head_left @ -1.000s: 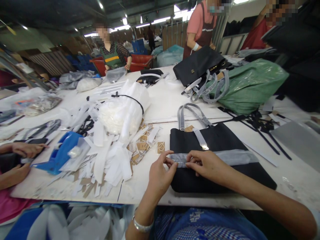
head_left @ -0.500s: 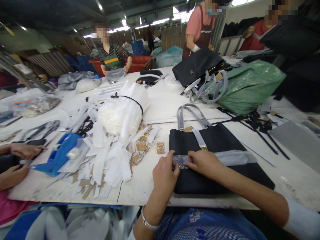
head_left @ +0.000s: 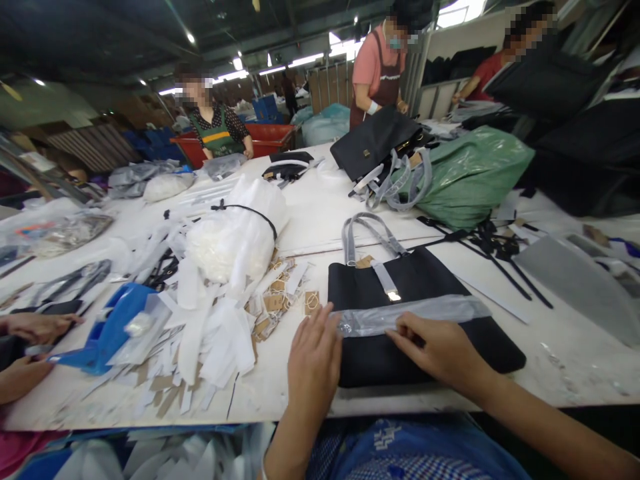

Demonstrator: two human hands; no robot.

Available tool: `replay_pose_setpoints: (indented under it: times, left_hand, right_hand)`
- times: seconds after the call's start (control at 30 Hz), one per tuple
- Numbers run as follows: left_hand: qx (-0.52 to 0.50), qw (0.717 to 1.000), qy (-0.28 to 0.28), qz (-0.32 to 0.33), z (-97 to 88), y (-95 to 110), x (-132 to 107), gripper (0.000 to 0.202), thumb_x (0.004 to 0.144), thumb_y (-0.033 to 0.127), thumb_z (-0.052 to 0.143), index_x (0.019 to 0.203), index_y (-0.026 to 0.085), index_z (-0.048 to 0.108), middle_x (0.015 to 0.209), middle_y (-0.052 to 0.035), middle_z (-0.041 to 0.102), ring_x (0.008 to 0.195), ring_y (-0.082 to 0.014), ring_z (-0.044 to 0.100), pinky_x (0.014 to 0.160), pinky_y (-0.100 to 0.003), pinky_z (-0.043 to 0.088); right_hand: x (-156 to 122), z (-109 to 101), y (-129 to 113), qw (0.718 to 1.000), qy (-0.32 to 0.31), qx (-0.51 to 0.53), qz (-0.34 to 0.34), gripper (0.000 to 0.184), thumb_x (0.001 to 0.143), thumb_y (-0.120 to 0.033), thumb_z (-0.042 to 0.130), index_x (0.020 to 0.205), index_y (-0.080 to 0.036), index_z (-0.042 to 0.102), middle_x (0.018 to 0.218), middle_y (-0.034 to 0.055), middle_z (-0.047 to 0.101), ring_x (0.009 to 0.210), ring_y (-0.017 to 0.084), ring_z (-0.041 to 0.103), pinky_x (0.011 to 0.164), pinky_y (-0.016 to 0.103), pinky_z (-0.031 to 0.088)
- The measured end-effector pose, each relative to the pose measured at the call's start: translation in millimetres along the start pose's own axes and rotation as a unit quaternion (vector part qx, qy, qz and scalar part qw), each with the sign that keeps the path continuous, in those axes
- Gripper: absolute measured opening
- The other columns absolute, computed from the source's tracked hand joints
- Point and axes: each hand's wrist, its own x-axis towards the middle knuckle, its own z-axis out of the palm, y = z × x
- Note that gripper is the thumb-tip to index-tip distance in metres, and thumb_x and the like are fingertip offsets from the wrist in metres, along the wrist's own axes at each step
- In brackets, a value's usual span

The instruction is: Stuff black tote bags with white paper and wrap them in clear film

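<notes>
A black handbag [head_left: 370, 363] lies flat on the table in front of me, its two handles wrapped in grey plastic film. Across its front runs a band of clear plastic film [head_left: 440, 310], crumpled at the left end. Above the band, a plastic-covered strap ends in a metal clasp [head_left: 394, 295]. My left hand [head_left: 315, 353] rests at the bag's left edge, fingers stretched out beside the end of the band. With fingers curled and thumb close to them, my right hand [head_left: 435, 347] touches the band's lower edge; anything between its fingertips is hidden.
Left of the bag lie paper tags [head_left: 275, 300], white paper strips [head_left: 220, 347], a white plastic sack [head_left: 235, 233] and a blue tape dispenser [head_left: 117, 320]. Behind are a green bag [head_left: 475, 173] and another black handbag [head_left: 377, 140]. A co-worker's hands [head_left: 37, 330] are at far left.
My right hand has moved away from the band's left end, rightward along its lower edge. My left hand has let go of that end and straightened its fingers. The view has shifted slightly.
</notes>
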Motion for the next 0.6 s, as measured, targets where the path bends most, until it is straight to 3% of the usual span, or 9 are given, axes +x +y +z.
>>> replay_pose_setpoints:
  times: [0.1, 0.17, 0.23, 0.3, 0.37, 0.5, 0.6]
  left_hand:
    - [-0.014, 0.989, -0.133, 0.066, 12.9, 9.2, -13.8, 0.057, 0.1, 0.032, 0.055, 0.152, 0.023, 0.035, 0.156, -0.0081, 0.035, 0.145, -0.0317, 0.03, 0.119, -0.06, 0.028]
    - [-0.029, 0.984, -0.169, 0.051, 15.2, 10.6, -18.8, 0.058, 0.1, 0.035, 0.053, 0.154, 0.025, 0.033, 0.157, -0.0072, 0.033, 0.146, -0.032, 0.029, 0.116, -0.062, 0.031]
    - [-0.053, 0.988, -0.142, 0.019, 11.0, 9.6, -17.2, 0.052, 0.103, 0.035, 0.047, 0.153, 0.028, 0.035, 0.16, -0.0059, 0.028, 0.147, -0.0303, 0.026, 0.117, -0.059, 0.032]
    - [-0.08, 0.994, -0.068, -0.029, 6.5, 9.1, -10.5, 0.049, 0.104, 0.035, 0.042, 0.152, 0.03, 0.036, 0.162, -0.0048, 0.022, 0.149, -0.0277, 0.022, 0.119, -0.054, 0.031]
    - [-0.111, 0.99, -0.019, -0.088, 9.5, 9.5, -3.2, 0.052, 0.104, 0.036, 0.04, 0.154, 0.029, 0.031, 0.164, -0.0053, 0.016, 0.15, -0.0267, 0.017, 0.12, -0.051, 0.028]
    - [-0.188, 0.965, -0.053, -0.177, 40.7, 5.9, -2.0, 0.061, 0.101, 0.039, 0.043, 0.156, 0.018, 0.026, 0.163, -0.0144, 0.015, 0.15, -0.0307, 0.015, 0.119, -0.055, 0.027]
    - [-0.228, 0.952, -0.053, -0.198, 55.6, 0.6, -11.8, 0.06, 0.099, 0.037, 0.044, 0.154, 0.017, 0.031, 0.16, -0.0143, 0.024, 0.149, -0.0294, 0.02, 0.12, -0.055, 0.026]
  right_hand:
    - [-20.7, -4.6, 15.0, 0.995, 0.052, 0.025, -0.082, 0.016, 0.1, -0.031, 0.052, 0.103, -0.022, 0.066, 0.099, 0.0031, 0.074, 0.092, 0.021, 0.069, 0.088, 0.035, 0.051]
    - [-33.9, -11.2, 36.1, 0.991, 0.096, 0.007, -0.092, 0.023, 0.1, -0.029, 0.052, 0.119, -0.025, 0.064, 0.12, 0.0036, 0.07, 0.113, 0.023, 0.063, 0.107, 0.041, 0.043]
    - [-46.9, -19.5, 61.9, 0.987, 0.151, -0.022, -0.042, 0.031, 0.1, -0.033, 0.05, 0.129, -0.025, 0.06, 0.133, 0.005, 0.062, 0.125, 0.025, 0.056, 0.116, 0.046, 0.035]
    - [-58.8, -25.6, 86.4, 0.979, 0.195, -0.037, 0.042, 0.042, 0.1, -0.043, 0.047, 0.134, -0.022, 0.057, 0.142, 0.0084, 0.054, 0.133, 0.028, 0.049, 0.119, 0.049, 0.031]
    - [-68.3, -25.7, 104.2, 0.971, 0.197, -0.011, 0.137, 0.057, 0.097, -0.055, 0.044, 0.138, -0.017, 0.053, 0.146, 0.0118, 0.05, 0.136, 0.031, 0.045, 0.119, 0.052, 0.031]
    - [-79.3, -10.6, 114.5, 0.948, 0.11, 0.098, 0.281, 0.076, 0.092, -0.066, 0.039, 0.148, -0.015, 0.041, 0.15, 0.0123, 0.046, 0.139, 0.031, 0.042, 0.118, 0.052, 0.032]
    - [-87.6, -2.6, 114.2, 0.942, 0.103, 0.115, 0.297, 0.079, 0.091, -0.069, 0.038, 0.152, -0.019, 0.037, 0.152, 0.0093, 0.044, 0.14, 0.031, 0.04, 0.117, 0.051, 0.035]
